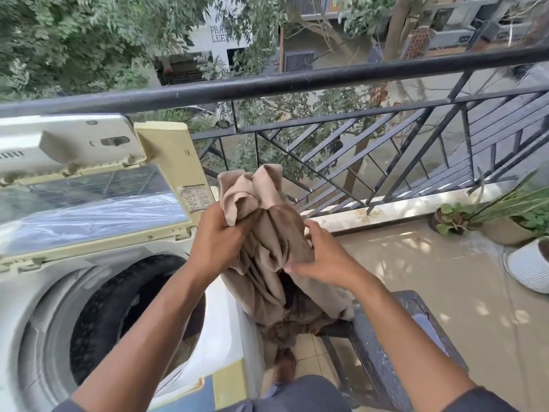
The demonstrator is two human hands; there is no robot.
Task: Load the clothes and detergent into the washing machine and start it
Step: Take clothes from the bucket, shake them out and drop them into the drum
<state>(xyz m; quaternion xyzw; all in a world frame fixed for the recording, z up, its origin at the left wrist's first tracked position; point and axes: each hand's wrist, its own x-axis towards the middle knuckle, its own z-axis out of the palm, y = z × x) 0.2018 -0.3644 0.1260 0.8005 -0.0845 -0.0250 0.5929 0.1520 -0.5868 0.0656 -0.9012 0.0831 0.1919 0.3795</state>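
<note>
Beige crumpled cotton garment [267,230] hangs bunched between both hands just right of the white top-loading washing machine [98,295], whose lid stands raised over the dark drum [133,316]; the left hand [218,237] clamps its upper folds and the right hand [322,257] pinches its side. Its long tail trails down over a dark chair [395,331], so it could snag there or slip outside the drum. A worn sticker [194,197] on the lid is unreadable; a distant building wall reads "PRA… LEE…".
</note>
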